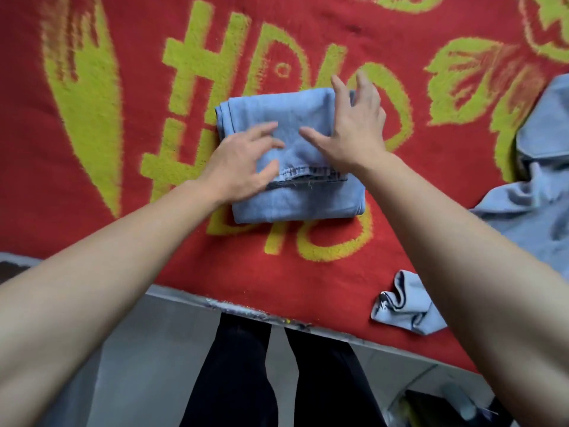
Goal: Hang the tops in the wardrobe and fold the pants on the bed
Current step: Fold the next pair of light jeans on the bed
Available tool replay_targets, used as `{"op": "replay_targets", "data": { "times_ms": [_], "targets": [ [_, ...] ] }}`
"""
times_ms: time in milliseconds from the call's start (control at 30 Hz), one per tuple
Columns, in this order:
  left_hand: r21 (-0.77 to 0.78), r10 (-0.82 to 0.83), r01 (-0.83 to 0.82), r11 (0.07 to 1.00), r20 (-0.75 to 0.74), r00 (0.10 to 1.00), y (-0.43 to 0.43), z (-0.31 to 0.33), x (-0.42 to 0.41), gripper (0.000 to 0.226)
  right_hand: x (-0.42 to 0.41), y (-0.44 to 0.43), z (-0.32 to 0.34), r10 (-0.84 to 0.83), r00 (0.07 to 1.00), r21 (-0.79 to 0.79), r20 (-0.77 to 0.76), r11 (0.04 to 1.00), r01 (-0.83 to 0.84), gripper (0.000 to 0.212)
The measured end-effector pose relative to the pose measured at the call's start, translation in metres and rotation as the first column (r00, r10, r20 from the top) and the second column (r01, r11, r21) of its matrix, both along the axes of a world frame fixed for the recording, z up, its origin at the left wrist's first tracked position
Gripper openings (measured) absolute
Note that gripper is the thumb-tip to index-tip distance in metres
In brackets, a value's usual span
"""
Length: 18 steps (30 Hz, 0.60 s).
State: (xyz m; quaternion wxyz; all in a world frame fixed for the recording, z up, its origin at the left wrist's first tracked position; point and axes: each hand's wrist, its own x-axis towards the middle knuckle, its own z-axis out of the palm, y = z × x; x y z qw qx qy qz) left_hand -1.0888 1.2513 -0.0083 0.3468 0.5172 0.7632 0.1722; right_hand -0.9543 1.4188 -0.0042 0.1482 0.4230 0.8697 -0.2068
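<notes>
A red blanket (pixel 308 288) with yellow-green lettering covers the bed. A rumpled pale blue garment (pixel 535 192) lies at its right edge. Folded light blue jeans (pixel 295 198) sit mid-blanket, hem showing. The left hand (pixel 237 161) rests on them, fingers spread. The right hand (pixel 351 131), fingers spread, touches their far right edge. A small crumpled blue cloth (pixel 406 306) lies near the bed's front edge.

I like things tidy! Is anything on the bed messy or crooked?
The folded jeans look neat under the left hand and right hand. What stands out is a pale blue garment lying crumpled at the right of the red blanket, and a small bunched blue piece near its front edge.
</notes>
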Motion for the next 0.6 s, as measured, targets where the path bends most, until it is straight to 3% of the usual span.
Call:
{"op": "replay_targets", "data": {
  "times_ms": [67,133,267,333,467,533,600],
  "targets": [
    [0.066,0.121,-0.115,0.991,-0.091,0.988,0.024,0.001,-0.016,0.049,-0.011,0.016,-0.004,0.213,0.971,-0.030,0.107,0.977,-0.212,0.109],
    [-0.050,0.086,-0.097,0.994,-0.180,0.980,0.053,-0.002,-0.038,0.071,-0.028,0.031,-0.003,0.361,0.920,-0.073,0.156,0.933,-0.353,0.120],
    [-0.449,-0.065,0.009,0.894,-0.109,0.992,0.083,-0.008,-0.058,0.112,-0.054,0.042,0.005,0.381,0.894,-0.241,0.234,0.914,-0.326,0.119],
    [-0.487,-0.082,0.007,0.873,-0.133,0.988,0.082,-0.003,-0.050,0.121,-0.055,0.041,0.013,0.368,0.896,-0.192,0.249,0.925,-0.327,0.118],
    [-0.432,-0.125,-0.021,0.901,-0.307,0.944,0.061,0.010,-0.028,0.108,-0.049,0.023,0.034,0.457,0.822,-0.202,0.340,0.889,-0.411,0.107],
    [-0.398,-0.138,-0.014,0.917,-0.351,0.926,0.043,0.016,-0.011,0.080,-0.037,0.010,0.042,0.526,0.761,-0.208,0.380,0.850,-0.484,0.080],
    [-0.354,-0.123,-0.030,0.935,-0.402,0.907,0.023,0.022,0.009,0.055,-0.020,-0.003,0.047,0.595,0.719,-0.089,0.360,0.789,-0.608,0.056]
  ]
}}
